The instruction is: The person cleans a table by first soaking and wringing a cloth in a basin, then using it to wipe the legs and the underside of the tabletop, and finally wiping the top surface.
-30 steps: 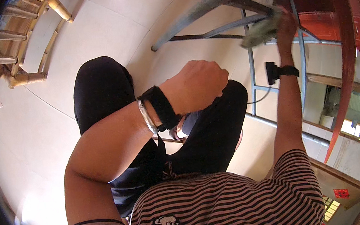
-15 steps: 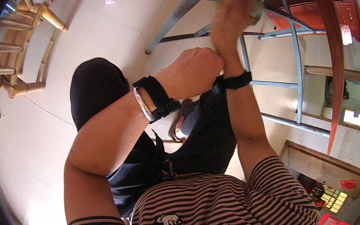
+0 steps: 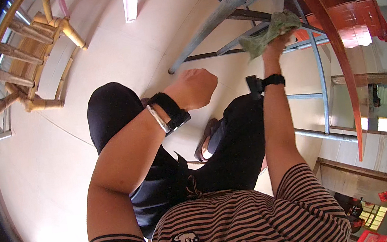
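Note:
My right hand (image 3: 279, 46) reaches out to the upper right, closed on a crumpled pale green cloth (image 3: 272, 34). The cloth lies against the grey metal tube frame (image 3: 234, 17), and its loose part hangs to the left of the hand. My left hand (image 3: 194, 89) is a closed fist above the floor, left of the frame and apart from it. Its back faces up, its fingers are curled under, and nothing sticks out of it. Both wrists carry black straps; a silver bangle (image 3: 157, 119) circles the left one.
A curved red-brown edge (image 3: 339, 50) runs down beside the metal frame. Behind it stands a red cabinet (image 3: 364, 17). A bamboo chair (image 3: 26, 54) stands at the upper left, a pale pink post (image 3: 131, 0) at the top. My bent knees are below my hands.
My right hand with the cloth has moved right and slightly down along the frame. The left fist has drawn back left and down, away from the right wrist. The view has shifted slightly.

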{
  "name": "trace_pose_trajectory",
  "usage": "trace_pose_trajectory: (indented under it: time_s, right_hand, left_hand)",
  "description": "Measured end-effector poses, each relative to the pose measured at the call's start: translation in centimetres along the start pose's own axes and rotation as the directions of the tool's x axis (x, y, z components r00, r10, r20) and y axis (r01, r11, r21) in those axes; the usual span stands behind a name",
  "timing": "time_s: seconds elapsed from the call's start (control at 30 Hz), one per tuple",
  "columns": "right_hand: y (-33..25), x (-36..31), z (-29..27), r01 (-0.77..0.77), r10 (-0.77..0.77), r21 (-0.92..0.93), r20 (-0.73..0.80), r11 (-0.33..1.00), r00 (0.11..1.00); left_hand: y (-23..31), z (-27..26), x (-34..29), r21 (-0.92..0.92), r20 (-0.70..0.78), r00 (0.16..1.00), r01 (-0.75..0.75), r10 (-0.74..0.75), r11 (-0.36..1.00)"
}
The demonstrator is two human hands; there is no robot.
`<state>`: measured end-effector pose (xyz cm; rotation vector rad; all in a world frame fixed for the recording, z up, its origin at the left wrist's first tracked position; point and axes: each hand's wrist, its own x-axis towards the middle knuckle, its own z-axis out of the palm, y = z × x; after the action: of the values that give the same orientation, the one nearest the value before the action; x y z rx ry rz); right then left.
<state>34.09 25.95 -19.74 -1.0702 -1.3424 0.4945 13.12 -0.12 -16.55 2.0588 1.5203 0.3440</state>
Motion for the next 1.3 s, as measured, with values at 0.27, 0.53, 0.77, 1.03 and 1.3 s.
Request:
trace_pose_trajectory:
  time_s: [0.27,0.53,0.77,1.03,1.3]
  right_hand:
    - [12.5,-3.2,0.0,0.586,-0.29,-0.364,0.61,0.724,0.737]
    - [18.5,-0.9,1.3,0.673,0.248,-0.734,0.672,0.096,0.698]
    - [4.2,-2.3,1.7,-0.203,0.163,0.171,0.223,0.964,0.961]
    - [13.4,-10.7,5.0,-0.666,0.747,-0.339,0.315,0.665,0.585]
    - [1.6,-4.7,-0.4,-0.488,0.463,0.068,0.224,0.87,0.858]
  left_hand:
    - [2.0,0.3,1.2,-0.025,-0.013,0.99,-0.141,0.141,0.99]
    - [1.4,0.0,1.4,-0.033,0.023,0.997,-0.067,0.068,0.997]
    - [2.6,-1.8,0.1,-0.063,0.102,0.995,-0.008,0.014,0.998]
    - [2.9,-1.5,-0.3,0.002,0.142,0.99,0.006,-0.006,1.0]
    - [2.4,-1.6,0.6,-0.063,0.048,0.999,-0.019,0.022,0.998]
